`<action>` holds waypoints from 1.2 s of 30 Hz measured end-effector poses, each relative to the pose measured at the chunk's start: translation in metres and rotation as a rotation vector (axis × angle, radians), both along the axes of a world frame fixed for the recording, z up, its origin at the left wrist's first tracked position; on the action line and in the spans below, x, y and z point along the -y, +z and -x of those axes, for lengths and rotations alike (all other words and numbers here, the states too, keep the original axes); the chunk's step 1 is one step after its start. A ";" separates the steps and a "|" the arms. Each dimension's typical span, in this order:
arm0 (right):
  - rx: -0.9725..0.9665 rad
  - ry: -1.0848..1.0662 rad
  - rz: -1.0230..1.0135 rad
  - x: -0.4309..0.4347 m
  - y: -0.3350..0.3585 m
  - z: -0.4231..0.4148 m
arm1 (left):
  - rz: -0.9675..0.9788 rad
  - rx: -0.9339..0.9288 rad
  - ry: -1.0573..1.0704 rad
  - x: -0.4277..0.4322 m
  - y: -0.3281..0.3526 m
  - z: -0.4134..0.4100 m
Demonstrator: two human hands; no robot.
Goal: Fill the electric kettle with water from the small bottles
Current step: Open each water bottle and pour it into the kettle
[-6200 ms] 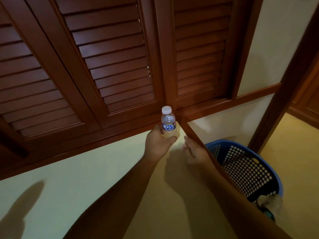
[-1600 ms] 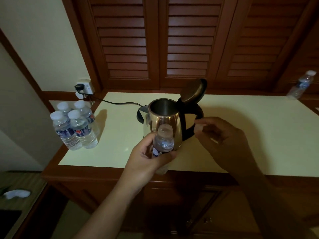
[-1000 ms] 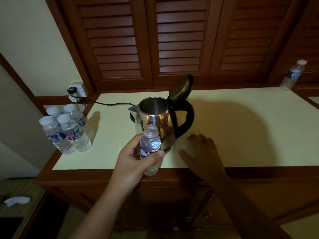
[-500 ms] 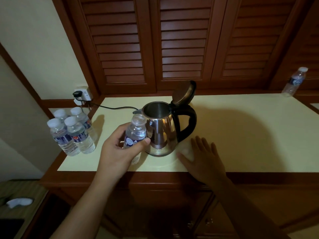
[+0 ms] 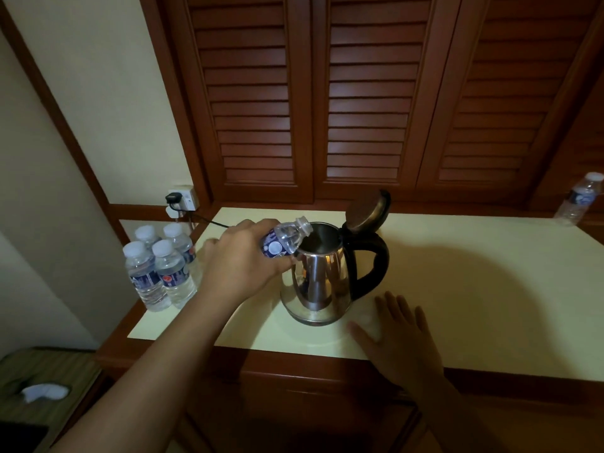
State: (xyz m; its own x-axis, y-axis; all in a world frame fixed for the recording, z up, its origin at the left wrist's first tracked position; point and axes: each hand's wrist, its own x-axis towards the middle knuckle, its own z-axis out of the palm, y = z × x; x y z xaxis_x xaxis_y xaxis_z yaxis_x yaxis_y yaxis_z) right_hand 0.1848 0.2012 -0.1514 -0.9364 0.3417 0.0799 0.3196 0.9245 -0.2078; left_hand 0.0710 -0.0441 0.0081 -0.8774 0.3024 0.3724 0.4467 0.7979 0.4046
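Observation:
A steel electric kettle [image 5: 322, 279] with a black handle stands on the cream counter [image 5: 474, 289], its lid tipped up and open. My left hand [image 5: 240, 259] grips a small uncapped water bottle [image 5: 286, 238], tilted so its mouth rests over the kettle's left rim. Flat on the counter just right of the kettle's base lies my right hand [image 5: 397, 335], fingers spread, holding nothing. Several capped small bottles [image 5: 161, 269] stand grouped at the counter's left end.
One more small bottle [image 5: 580, 199] stands at the far right against the wall. A black cord runs from the kettle to a wall socket [image 5: 183, 199] at the back left. Louvred wooden doors rise behind the counter. A white object [image 5: 44, 392] lies on a low surface at lower left.
My left hand has lifted the bottle up and tipped it over the kettle's opening. The right hand stays flat on the counter.

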 end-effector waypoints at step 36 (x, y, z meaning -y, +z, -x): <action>0.004 -0.006 -0.032 0.000 -0.002 0.001 | 0.487 -0.424 0.025 -0.016 0.032 0.019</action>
